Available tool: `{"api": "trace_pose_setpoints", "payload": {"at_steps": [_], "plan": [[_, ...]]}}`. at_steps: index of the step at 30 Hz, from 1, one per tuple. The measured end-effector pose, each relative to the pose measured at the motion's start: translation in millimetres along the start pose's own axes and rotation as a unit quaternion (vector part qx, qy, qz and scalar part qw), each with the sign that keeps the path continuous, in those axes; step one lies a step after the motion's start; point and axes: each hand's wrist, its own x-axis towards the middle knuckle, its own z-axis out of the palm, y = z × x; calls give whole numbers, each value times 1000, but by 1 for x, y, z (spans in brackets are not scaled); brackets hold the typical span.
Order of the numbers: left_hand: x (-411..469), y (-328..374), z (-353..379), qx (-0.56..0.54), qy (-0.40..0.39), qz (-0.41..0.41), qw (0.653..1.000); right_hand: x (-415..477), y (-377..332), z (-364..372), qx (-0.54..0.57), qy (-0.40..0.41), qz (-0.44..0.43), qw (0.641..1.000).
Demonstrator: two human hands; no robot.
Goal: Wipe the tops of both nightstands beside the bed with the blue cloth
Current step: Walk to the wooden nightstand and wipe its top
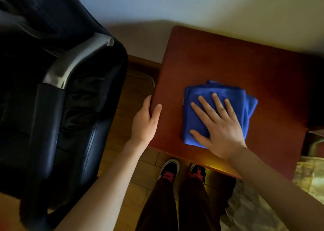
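A folded blue cloth [198, 97] lies near the middle of a reddish-brown nightstand top [219, 59]. My right hand [219, 123] presses flat on the cloth with fingers spread, covering its lower right part. My left hand [145, 122] grips the nightstand's left edge, thumb on top and fingers wrapped down the side. Only this one nightstand is in view.
A black leather chair [57, 108] with a chrome arm bracket [70, 66] stands close on the left. My legs and black-and-red shoes [169, 169] stand on the wooden floor [133, 187] before the nightstand. Patterned bedding [308, 173] shows at the right edge. A pale wall runs behind.
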Motion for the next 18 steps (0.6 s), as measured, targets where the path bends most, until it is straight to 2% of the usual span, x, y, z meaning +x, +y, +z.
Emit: {"api": "trace_pose_setpoints", "payload": {"at_steps": [4, 8, 11, 14, 18], "plan": [[2, -2, 0, -20, 17, -9, 1000, 85, -1, -9, 14, 29, -17, 999], [4, -6, 0, -20, 20, -5, 1000, 181, 13, -24, 23, 55, 13, 998], [4, -6, -1, -26, 10, 0, 1000, 219, 18, -33, 34, 52, 42, 997], [3, -5, -3, -28, 7, -11, 1000, 200, 10, -30, 25, 63, 54, 996], [2, -1, -6, -44, 2, -30, 999, 109, -21, -13, 19, 37, 72, 997]]}}
